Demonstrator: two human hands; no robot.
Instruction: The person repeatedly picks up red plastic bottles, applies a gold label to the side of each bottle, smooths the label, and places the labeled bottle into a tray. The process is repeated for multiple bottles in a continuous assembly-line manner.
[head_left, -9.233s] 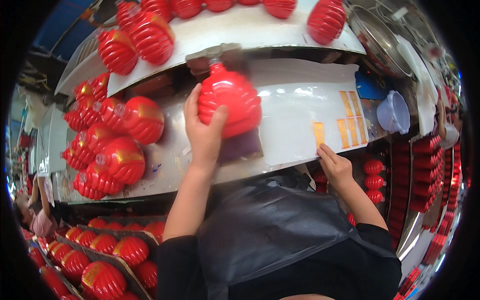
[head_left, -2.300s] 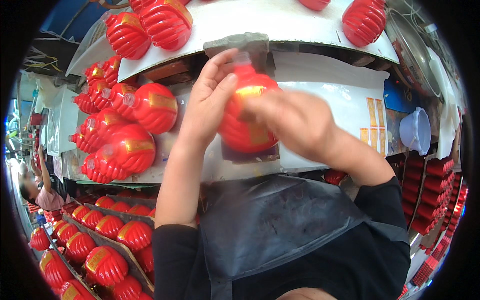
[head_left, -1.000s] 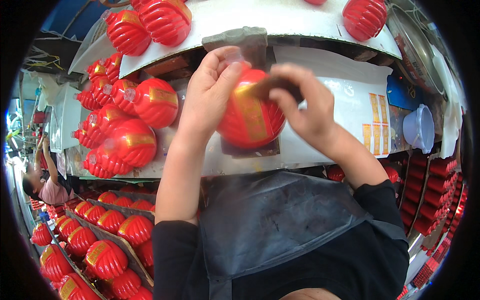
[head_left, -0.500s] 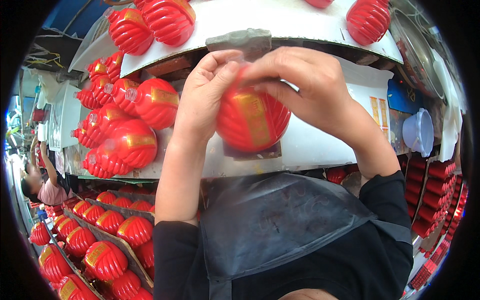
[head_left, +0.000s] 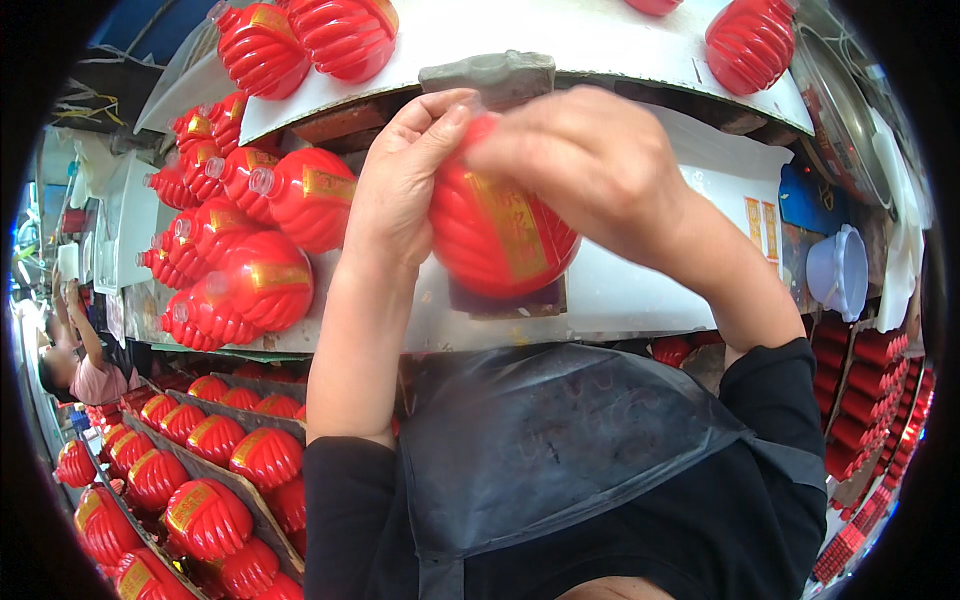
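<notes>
A round, ribbed red bottle (head_left: 500,240) with a gold label down its side stands in front of me on a dark block (head_left: 510,303). Around its neck the fingers of my left hand (head_left: 412,165) are closed, hiding most of the bottle's top. My right hand (head_left: 595,150), smeared by motion, is curled at the upper right of the same bottle, over its shoulder. Whether its fingers grip anything cannot be made out.
Similar red bottles (head_left: 265,285) crowd the table to my left. More fill wooden-sided rows (head_left: 210,520) at lower left. A raised white board (head_left: 590,45) carries a few bottles. At right are gold label strips (head_left: 762,230) and a lavender bucket (head_left: 840,270). A person (head_left: 85,360) works far left.
My right hand has shifted slightly up and left over the bottle's top and is more blurred. My left hand keeps its hold on the neck.
</notes>
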